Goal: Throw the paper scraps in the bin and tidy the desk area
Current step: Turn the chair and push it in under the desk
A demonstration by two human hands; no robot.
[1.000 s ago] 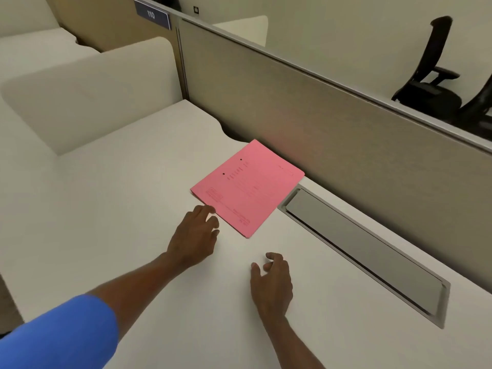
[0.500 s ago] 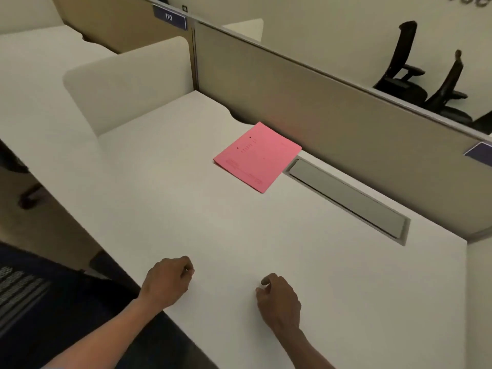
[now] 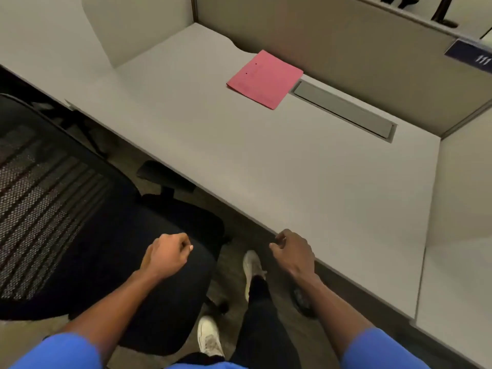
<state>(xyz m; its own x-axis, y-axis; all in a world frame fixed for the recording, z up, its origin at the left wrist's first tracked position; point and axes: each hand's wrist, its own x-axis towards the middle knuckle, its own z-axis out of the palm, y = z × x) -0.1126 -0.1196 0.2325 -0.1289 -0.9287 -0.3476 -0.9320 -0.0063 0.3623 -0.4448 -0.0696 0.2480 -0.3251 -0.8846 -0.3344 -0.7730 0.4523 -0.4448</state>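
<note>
You've pulled back from the pale grey laminate desk top (image 3: pixel 306 182) w/ both hands: a sec ago your left hand (image 3: pixel 166 255) sat at the corner of the pink card folder (image 3: pixel 263 78) and the right lay flat on the surface, half a sec ago both were near the front edge, and now the view has dropped to your legs and white shoes (image 3: pixel 251 265). The left hand is off the desk altogether, curled into a loose fist over the seat of the black mesh-backed office chair (image 3: pixel 80 235); nothing shows inside the fist, but I can't tell for certain whether a small scrap is tucked in. Your right hand (image 3: pixel 291 253) hovers at the desk's front edge, fingers half curled, thumb apart from them, empty as far as the view shows. The folder is now well ahead of both hands, far side of the desk, lying flat and square, its right edge just beside the long grey metal cable-tray lid (image 3: pixel 343 109) and close under the beige fabric partition (image 3: pixel 332 41). No paper scraps visible anywhere on the surface, and no bin in view, so I can't say where the scraps are. My read: desk part looks about done, w/ the folder parked neatly at the back. The chair stands out from the desk, directly under your left hand, so pushing it in looks like the next tidy step, prob. w/ that hand on the seat or backrest.
</note>
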